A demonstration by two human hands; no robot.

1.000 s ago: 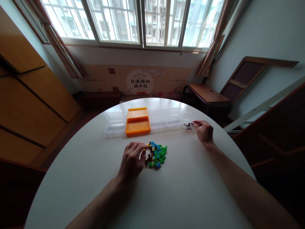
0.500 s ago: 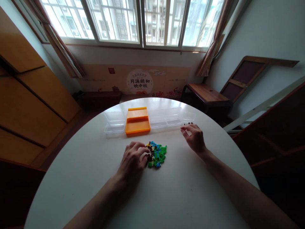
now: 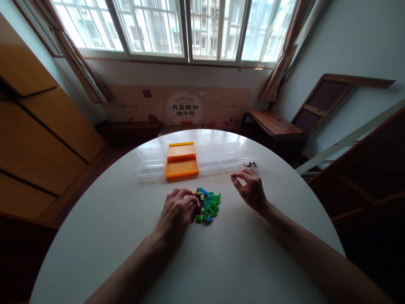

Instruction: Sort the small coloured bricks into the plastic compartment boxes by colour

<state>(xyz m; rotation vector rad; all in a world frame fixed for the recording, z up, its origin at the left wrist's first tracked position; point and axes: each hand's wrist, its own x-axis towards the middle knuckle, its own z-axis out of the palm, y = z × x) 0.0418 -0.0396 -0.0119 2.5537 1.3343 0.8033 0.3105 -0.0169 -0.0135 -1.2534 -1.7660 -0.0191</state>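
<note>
A small heap of green, blue, yellow and dark toy bricks [image 3: 209,205] lies near the middle of the round white table [image 3: 126,236]. My left hand [image 3: 177,213] rests at the heap's left edge with its fingertips curled onto the bricks; whether it grips one is hidden. My right hand [image 3: 249,188] hovers to the right of the heap, fingers apart and empty. Behind it stands a small clear tray [image 3: 251,155] holding a few dark bricks.
A row of containers lines the table's far side: a clear box [image 3: 150,162] at the left, an orange box [image 3: 181,159], then two clear trays [image 3: 218,156]. Beyond the table are a wooden bench [image 3: 275,124], windows and wooden cabinets [image 3: 41,131].
My right hand has drawn back from the small tray with dark bricks toward the heap, opening as it came. My left hand has stayed at the heap's left edge.
</note>
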